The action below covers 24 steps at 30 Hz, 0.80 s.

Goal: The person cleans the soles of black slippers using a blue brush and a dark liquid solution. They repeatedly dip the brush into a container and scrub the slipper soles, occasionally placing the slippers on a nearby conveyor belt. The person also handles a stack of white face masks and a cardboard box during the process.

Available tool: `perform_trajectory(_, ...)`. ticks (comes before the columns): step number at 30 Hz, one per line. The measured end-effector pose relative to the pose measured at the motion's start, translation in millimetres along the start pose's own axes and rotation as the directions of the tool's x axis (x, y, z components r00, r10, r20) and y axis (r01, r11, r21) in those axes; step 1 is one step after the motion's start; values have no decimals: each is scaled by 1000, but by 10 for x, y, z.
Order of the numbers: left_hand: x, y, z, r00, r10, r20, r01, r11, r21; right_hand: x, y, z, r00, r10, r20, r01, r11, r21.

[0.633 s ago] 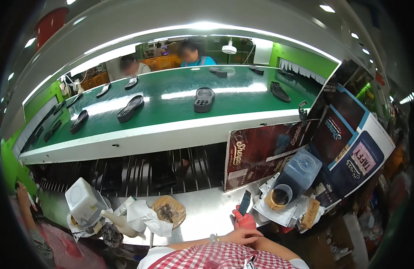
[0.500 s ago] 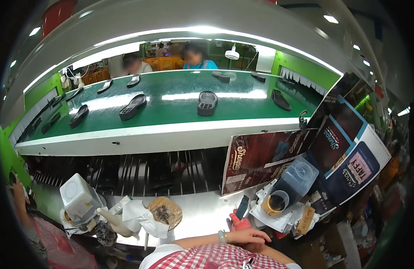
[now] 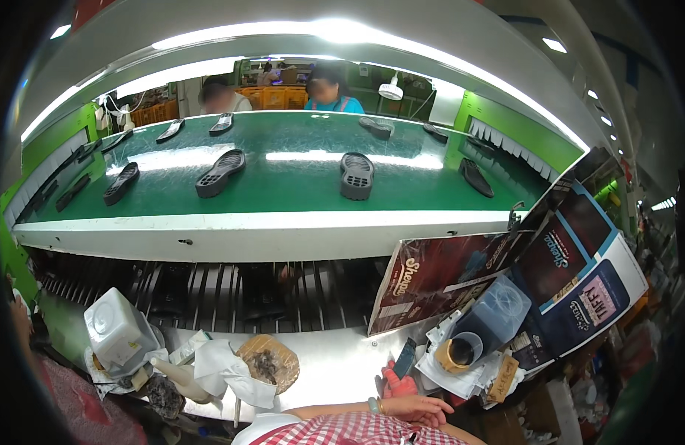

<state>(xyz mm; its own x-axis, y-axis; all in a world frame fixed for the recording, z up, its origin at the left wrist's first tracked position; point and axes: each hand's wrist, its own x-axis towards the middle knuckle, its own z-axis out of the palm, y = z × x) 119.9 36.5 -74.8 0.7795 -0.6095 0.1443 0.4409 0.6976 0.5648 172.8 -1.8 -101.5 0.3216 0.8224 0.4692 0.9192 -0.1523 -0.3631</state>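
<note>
At the bottom edge, your left hand (image 3: 417,408) lies flat, fingers loose, its grip empty, touching a red rubbery piece (image 3: 396,386) on the steel surface (image 3: 335,363). Right hand unseen. You seem paused; next, close around it.

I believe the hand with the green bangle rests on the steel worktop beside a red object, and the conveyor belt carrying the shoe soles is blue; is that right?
Not quite: the head view shows the conveyor belt is green, not blue. The rest holds: the hand with the green bangle rests beside the red object, and shoe soles ride the belt.
</note>
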Motion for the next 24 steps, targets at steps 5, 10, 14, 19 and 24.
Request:
perform_trajectory(5,11,63,-17,999,42,26,-40,998,-51,-121,68,172,994,60,-92,-56,998,38)
perform_trajectory(10,43,65,-42,998,61,32,-56,986,-155,-257,224,332,868,466,172,-413,484,771)
perform_trajectory(14,-26,112,-7,997,77,11,-74,980,-186,86,-172,96,557,668,494,-551,-148,821)
perform_trajectory(19,22,78,-101,994,100,49,-89,978,-191,59,-110,108,600,626,497,-564,-110,819)
perform_trajectory(24,9,76,-84,991,119,58,-105,974,-203,76,-80,123,627,610,484,-577,-53,815)
